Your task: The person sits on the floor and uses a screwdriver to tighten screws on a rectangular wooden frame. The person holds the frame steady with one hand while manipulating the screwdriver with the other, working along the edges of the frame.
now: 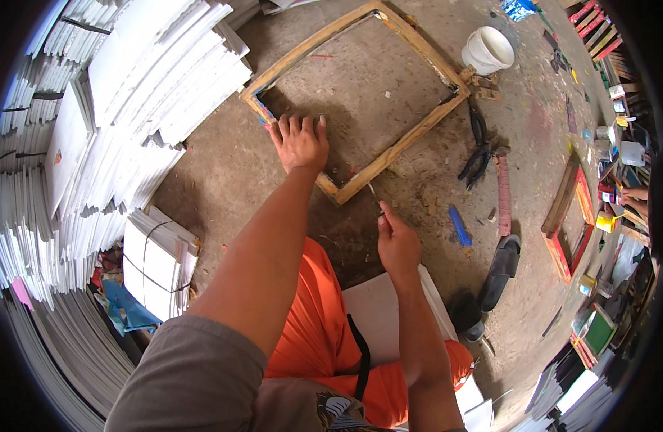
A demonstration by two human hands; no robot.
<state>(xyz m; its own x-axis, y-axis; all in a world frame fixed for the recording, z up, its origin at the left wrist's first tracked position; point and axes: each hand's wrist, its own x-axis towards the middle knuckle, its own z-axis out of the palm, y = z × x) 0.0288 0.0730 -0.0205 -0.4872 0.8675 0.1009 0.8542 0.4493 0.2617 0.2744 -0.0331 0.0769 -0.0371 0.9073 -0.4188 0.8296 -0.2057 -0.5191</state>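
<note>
A rectangular wooden frame (407, 137) lies tilted on the concrete floor in front of me, its wood worn and paint-stained. My left hand (301, 146) bears down on its near-left rail, fingers bent over the wood and hiding part of it. Just outside the near corner, my right hand (398, 241) is closed around a thin metal tool (374, 190), whose slim shaft reaches the near-right rail. The tool's handle is hidden in my fingers, so its exact kind cannot be made out. Right of the frame lie black-handled pliers (478, 147).
Tall stacks of white sheets (155, 79) crowd the left. A white bucket (487, 50) stands beyond the frame's right corner. A wrapped reddish bar (503, 194), a blue piece (459, 226), a dark sandal (501, 272) and a red-painted frame (561, 245) lie rightward. Another person's hand (636, 198) shows far right.
</note>
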